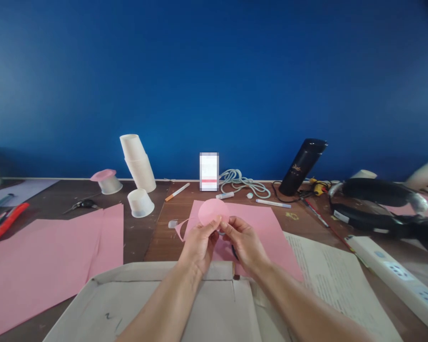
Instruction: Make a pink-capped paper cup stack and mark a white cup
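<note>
Both my hands pinch the near edge of a pink paper circle (213,210), held up over the desk. My left hand (202,242) has its thumb on the circle's lower edge. My right hand (245,241) grips beside it, the fingertips close together. Beneath them lies a large pink paper sheet (267,228). A pink paper scrap (180,231) with a curved edge is left of my left hand. Something dark, partly hidden by my right hand, rests on the sheet.
Paper cups (140,203) stand at left, with a stacked pair (139,164) behind. Pink sheets (43,251) and a red-handled cutter (9,223) lie farther left. A black flask (302,167), a coiled cable (244,182), headphones (374,209) and a power strip (395,275) are right. Cardboard (139,304) lies in front.
</note>
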`<state>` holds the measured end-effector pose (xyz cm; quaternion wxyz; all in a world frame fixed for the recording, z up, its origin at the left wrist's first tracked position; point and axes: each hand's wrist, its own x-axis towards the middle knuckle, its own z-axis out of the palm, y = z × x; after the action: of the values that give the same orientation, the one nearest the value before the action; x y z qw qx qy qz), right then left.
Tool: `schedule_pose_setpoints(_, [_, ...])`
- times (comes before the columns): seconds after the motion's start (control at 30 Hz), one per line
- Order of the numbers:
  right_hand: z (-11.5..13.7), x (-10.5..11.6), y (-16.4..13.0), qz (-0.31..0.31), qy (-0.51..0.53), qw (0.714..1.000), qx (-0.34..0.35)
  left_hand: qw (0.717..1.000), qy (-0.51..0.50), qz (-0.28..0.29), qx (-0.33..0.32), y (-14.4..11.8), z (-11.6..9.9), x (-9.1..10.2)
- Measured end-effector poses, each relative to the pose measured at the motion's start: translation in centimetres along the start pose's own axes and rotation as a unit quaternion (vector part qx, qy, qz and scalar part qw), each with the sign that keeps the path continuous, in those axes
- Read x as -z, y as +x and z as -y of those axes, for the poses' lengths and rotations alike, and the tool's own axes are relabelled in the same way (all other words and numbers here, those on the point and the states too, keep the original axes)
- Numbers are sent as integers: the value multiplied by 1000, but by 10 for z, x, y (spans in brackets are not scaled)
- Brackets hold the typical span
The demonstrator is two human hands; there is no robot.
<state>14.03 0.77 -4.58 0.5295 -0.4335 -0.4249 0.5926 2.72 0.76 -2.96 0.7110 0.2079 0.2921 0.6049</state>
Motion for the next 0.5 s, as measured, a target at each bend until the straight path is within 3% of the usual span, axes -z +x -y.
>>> schedule_pose_setpoints(0.37, [6, 0, 3, -27, 42, 999, 14, 997, 70, 8, 8, -4, -9, 0])
schedule_pose_setpoints(0.43, [7, 4, 6, -51, 76, 996, 12, 992, 124, -39, 4, -2, -20, 4])
schedule_pose_setpoints(0.5, [9, 7, 9, -67, 105, 992, 1, 960, 241, -126, -69, 1, -35, 11])
